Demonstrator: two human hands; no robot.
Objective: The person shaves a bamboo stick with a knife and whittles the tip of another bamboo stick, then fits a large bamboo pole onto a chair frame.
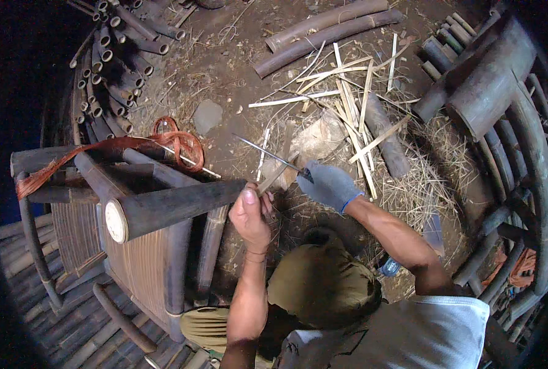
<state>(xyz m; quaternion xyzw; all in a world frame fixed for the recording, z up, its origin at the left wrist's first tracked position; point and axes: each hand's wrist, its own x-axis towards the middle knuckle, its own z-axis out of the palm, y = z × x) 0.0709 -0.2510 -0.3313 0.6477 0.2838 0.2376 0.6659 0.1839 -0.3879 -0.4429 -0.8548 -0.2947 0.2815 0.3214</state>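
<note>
Mid-frame, the bare left hand [249, 216] pinches a flat tan bamboo strip [273, 179] slanting up-right; the grey-gloved right hand [330, 186] clasps a slim grey-bladed knife [265, 150] pointing upper left.

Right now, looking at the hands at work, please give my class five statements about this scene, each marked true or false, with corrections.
1. The right hand wears a grey glove. True.
2. The left hand also wears a glove. False: the left hand is bare.
3. A knife is in the right hand's grip. True.
4. The left hand holds a red cloth. False: it holds a thin strip; the red cloth hangs on the bamboo frame.
5. Pale strips lie scattered on the ground beyond the right hand. True.
</note>
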